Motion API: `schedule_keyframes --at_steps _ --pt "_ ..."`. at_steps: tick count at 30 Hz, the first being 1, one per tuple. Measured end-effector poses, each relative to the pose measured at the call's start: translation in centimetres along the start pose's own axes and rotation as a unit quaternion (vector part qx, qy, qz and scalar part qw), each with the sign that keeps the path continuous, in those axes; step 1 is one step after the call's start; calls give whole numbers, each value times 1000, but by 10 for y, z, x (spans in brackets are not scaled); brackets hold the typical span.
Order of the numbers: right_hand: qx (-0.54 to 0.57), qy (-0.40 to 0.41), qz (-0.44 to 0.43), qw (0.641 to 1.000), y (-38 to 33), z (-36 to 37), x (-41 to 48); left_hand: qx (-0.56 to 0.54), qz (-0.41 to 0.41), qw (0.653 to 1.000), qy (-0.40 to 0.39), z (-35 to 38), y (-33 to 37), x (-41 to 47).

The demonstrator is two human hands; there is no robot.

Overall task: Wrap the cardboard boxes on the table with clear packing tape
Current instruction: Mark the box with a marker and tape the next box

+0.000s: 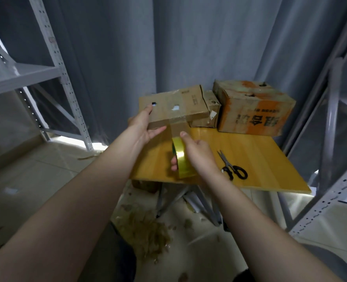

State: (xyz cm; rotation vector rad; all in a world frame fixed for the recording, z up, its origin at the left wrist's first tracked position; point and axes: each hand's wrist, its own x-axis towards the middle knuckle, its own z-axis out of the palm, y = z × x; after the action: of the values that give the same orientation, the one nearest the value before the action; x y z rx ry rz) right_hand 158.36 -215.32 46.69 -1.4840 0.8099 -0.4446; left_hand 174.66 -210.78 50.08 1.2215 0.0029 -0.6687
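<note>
The left grip (142, 127) holds flat box (174, 106), right grip (197, 153) clutches tape roll (181, 159); printing (195, 99) illegible.

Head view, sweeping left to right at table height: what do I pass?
Left shelf rack → left hand gripping the flat box → tape roll in the right hand → scissors → right shelf rack.

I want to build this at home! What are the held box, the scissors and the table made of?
The box looks like matte brown cardboard, scuffed with torn holes. The scissors show grey metal blades and black handles, probably plastic. The table looks like yellow wood, streaky-grained, maybe laminate.
</note>
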Motion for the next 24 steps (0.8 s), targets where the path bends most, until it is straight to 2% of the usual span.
schedule_keyframes --at_steps 3,8,10,12,13,15,16,17,21,22,24 --pt "36 -19 45 998 16 2 -32 41 -28 999 6 -14 -23 -10" --pt "58 -35 62 996 46 2 -72 115 -71 991 16 -38 -62 -22" --pt "47 -40 72 995 56 1 -82 146 -64 987 24 -44 -74 -24" --pt "45 -39 82 995 64 1 -88 213 -22 976 37 -46 -82 -28" --pt "47 -39 84 995 67 1 -90 307 16 950 57 -48 -84 -31" --pt "51 -38 84 994 73 3 -93 524 100 838 113 -53 -88 -31" --pt "56 -37 85 994 75 5 -95 587 126 790 128 -54 -91 -32" --pt "62 -38 87 994 78 7 -96 617 142 763 132 -56 -93 -35" --pt "49 -41 96 993 90 14 -95 640 302 702 81 -64 -108 -34" --pt "39 -36 99 994 94 15 -94 642 314 696 75 -65 -110 -33" --pt "47 -29 107 993 98 15 -93 627 310 709 92 -65 -112 -37"
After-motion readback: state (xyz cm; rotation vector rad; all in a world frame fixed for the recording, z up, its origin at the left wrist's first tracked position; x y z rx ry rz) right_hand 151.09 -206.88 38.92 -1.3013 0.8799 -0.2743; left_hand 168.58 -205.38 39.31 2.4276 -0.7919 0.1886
